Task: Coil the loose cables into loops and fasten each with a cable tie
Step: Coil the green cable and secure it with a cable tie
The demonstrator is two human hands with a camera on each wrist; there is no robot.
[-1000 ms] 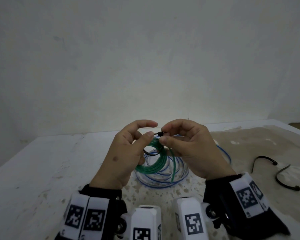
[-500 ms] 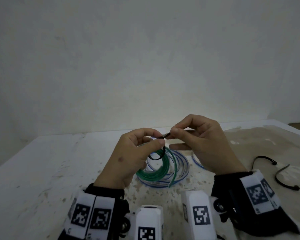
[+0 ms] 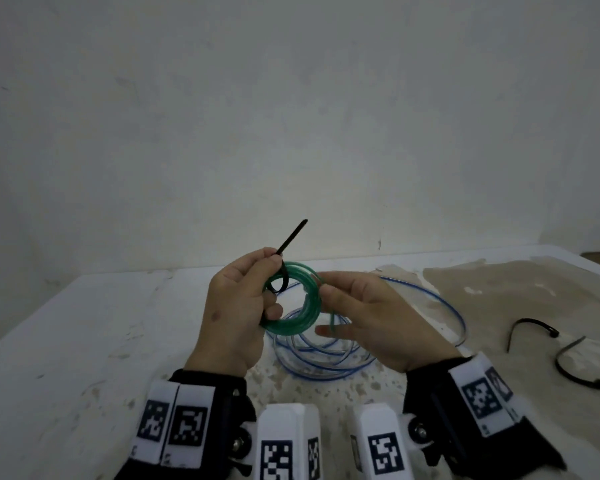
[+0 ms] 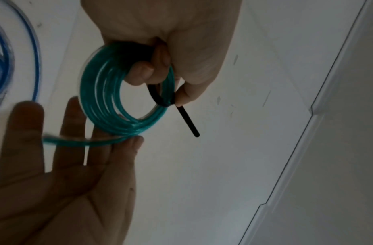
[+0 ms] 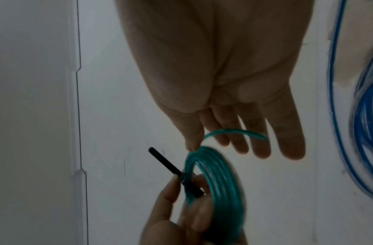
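My left hand holds a green cable coil above the table, fingers curled through it. A black cable tie loops round the coil's upper left, and its free tail sticks up past my left thumb and forefinger. In the left wrist view that hand pinches the tie on the green coil. My right hand is beside the coil with straight fingers; its thumb tip touches the coil's right edge. The green cable's loose end lies across the right fingers.
A blue-striped clear cable lies loosely coiled on the white table under my hands, one loop reaching right. Two spare black cable ties lie at the right on a tan patch. A wall stands behind.
My right hand has let go of the tie's tail and opened beside the coil. The left hand has lifted the coil, and the tie's tail now sticks up free.
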